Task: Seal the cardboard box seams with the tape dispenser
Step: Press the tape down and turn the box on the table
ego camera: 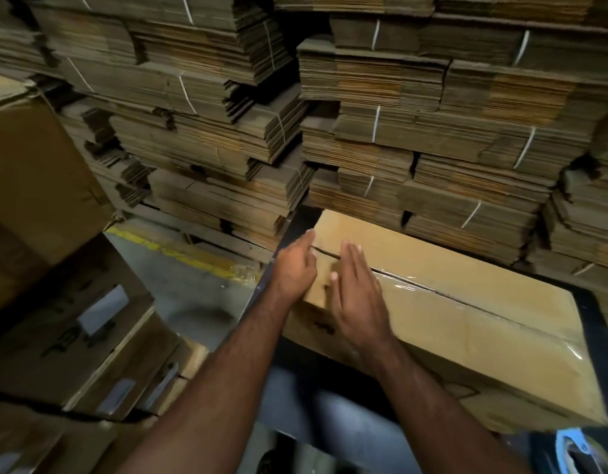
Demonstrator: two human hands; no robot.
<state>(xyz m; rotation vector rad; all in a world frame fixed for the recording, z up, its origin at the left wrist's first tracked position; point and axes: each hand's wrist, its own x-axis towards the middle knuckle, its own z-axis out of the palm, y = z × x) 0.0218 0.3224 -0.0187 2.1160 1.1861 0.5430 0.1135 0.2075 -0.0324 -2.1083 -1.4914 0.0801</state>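
Observation:
A long brown cardboard box (473, 323) lies on a black table (597, 336) in front of me. Clear tape (432, 289) runs along most of its top middle seam; the seam's left end near my hands looks bare. My left hand (295, 268) rests against the box's left end, fingers stretched over the corner. My right hand (357, 295) lies flat on the box top beside the seam, fingers spread and holding nothing. A blue tape dispenser (576, 449) shows partly at the bottom right, apart from both hands.
Tied bundles of flattened cardboard (398, 131) are stacked high behind the table. Large brown cartons (39, 200) stand at the left, with labelled boxes (100, 354) below them. A yellow floor line (179, 251) crosses the grey floor.

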